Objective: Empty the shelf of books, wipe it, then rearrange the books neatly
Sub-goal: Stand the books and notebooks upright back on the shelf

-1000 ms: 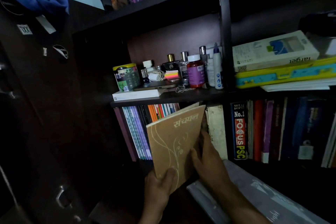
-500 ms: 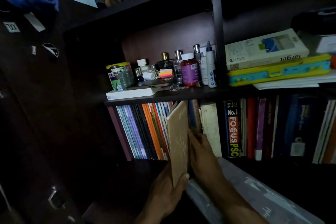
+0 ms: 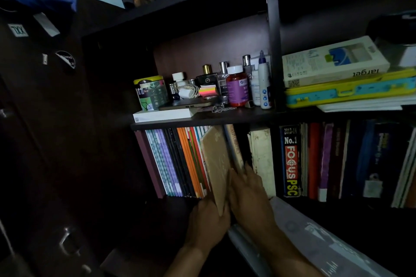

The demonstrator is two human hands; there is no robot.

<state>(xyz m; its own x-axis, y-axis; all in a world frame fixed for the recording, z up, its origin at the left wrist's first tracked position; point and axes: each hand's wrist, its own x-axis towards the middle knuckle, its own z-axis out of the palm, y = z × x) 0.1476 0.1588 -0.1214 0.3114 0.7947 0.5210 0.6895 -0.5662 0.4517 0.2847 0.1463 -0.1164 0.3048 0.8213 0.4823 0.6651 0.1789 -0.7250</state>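
Observation:
A thin tan book (image 3: 216,164) stands almost upright in the lower shelf (image 3: 202,122), between a row of thin orange, black and purple books (image 3: 177,164) on its left and a leaning book (image 3: 235,148) on its right. My left hand (image 3: 207,222) grips the tan book's bottom corner from below. My right hand (image 3: 245,189) lies against the leaning book with its fingers reaching into the gap beside the tan book. A thick worn white book (image 3: 262,159) stands just to the right.
More upright books, one marked FOCUS PSC (image 3: 290,159), fill the shelf's right half. The shelf above carries bottles (image 3: 236,85), a tin (image 3: 150,92) and boxes (image 3: 333,63). A grey plastic-wrapped bundle (image 3: 315,243) lies low at the right. A dark cabinet (image 3: 45,119) stands on the left.
The tan book has turned from cover-facing to edge-on and slid deeper into the row. Both hands followed it in toward the shelf.

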